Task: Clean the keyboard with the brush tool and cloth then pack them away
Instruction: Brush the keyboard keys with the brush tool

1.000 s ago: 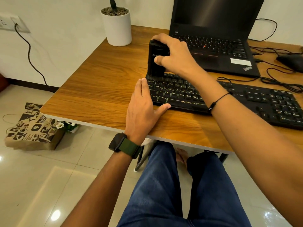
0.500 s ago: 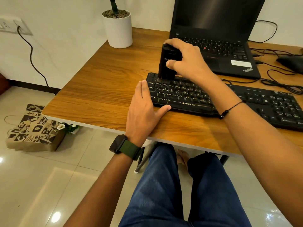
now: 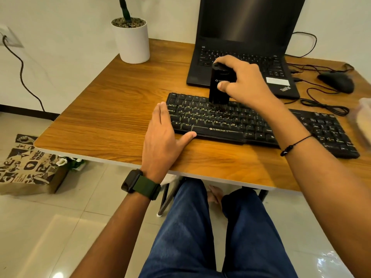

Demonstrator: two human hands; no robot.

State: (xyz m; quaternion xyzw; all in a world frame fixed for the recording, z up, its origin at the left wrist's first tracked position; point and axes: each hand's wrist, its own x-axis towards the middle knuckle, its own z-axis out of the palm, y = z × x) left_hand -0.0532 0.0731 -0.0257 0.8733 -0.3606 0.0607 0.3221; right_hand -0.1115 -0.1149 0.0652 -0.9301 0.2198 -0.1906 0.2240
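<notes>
Brush (image 3: 218, 87) has slid right along the keyboard (image 3: 241, 121) since a second ago, from the left-end keys to the upper rows near the middle; right hand (image 3: 243, 81) grips it upright, bristles on the keys, while left hand (image 3: 162, 135) lies flat, fingers straight, against the keyboard's left end on the surface (image 3: 104, 117). Brushing looks partway done; cloth wipe and packing remain, with no cloth seen. Pot (image 3: 133, 41) holds gravel and a stem; floor bag (image 3: 30, 165) contents unclear.
</notes>
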